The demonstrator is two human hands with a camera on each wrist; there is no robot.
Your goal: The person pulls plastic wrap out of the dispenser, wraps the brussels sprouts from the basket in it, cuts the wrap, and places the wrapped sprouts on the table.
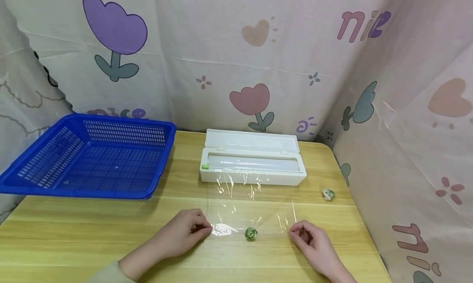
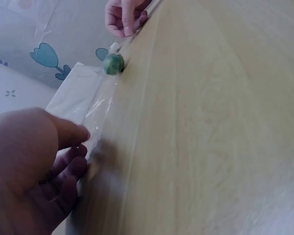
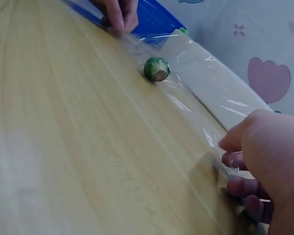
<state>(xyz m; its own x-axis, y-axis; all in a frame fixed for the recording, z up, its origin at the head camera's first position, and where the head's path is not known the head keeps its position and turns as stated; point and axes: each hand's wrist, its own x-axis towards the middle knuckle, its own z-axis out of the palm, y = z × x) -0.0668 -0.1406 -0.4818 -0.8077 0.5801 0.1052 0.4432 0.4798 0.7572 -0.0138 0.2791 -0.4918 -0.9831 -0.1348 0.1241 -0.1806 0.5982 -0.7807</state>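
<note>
A sheet of clear plastic wrap (image 1: 236,205) stretches toward me from the white wrap dispenser (image 1: 253,176), whose lid stands raised. My left hand (image 1: 184,231) pinches the wrap's near left corner between thumb and fingers. At the near right corner, my right hand (image 1: 314,244) pinches it the same way. Between the hands, by the wrap's near edge, is a small round green ball (image 1: 251,234), mottled, with a brownish spot (image 3: 160,75) in the right wrist view. Whether it lies over or under the wrap, I cannot tell.
A blue plastic basket (image 1: 114,164) stands at the left of the wooden table (image 1: 92,233). A second small green and white lump (image 1: 328,194) lies near the table's right edge. Printed curtains (image 1: 184,36) hang behind and to the right.
</note>
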